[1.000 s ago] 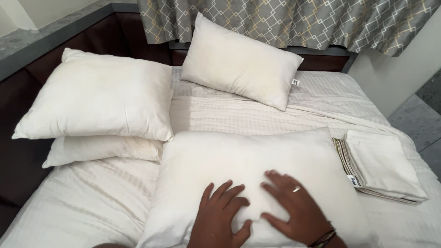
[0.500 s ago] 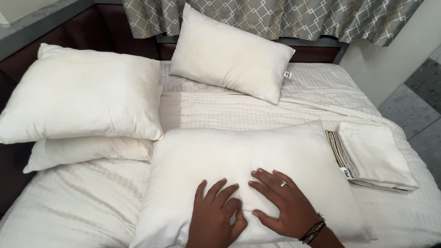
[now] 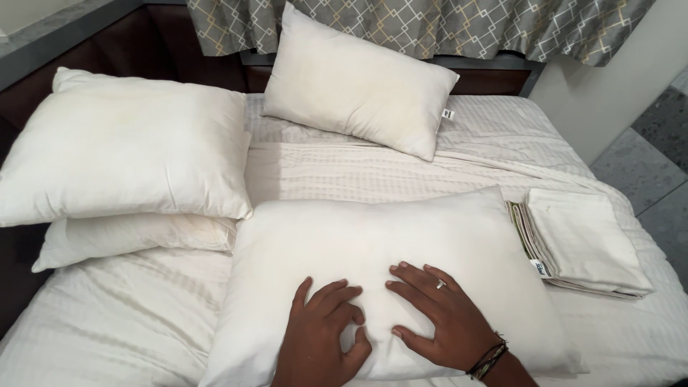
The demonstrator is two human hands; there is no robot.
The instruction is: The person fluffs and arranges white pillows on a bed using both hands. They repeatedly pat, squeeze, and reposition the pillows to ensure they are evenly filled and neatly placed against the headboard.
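Near pillow (image 3: 387, 279) lies flat on bed (image 3: 129, 330), near centre. Left hand (image 3: 322, 337) half-curled, fingertips bunching cover; right hand (image 3: 437, 315) spread, pressing down. Likely light, soft, squashy; cover loose. Best taken at both short ends.

Patterned grey curtain (image 3: 430, 29), dark headboard (image 3: 143, 43), grey floor (image 3: 659, 179)

White pillow (image 3: 373, 272), grey lattice-patterned curtain (image 3: 430, 25)

hands (image 3: 387, 326) on pillow (image 3: 387, 265), folded linens (image 3: 584, 240) right — bed (image 3: 129, 322)
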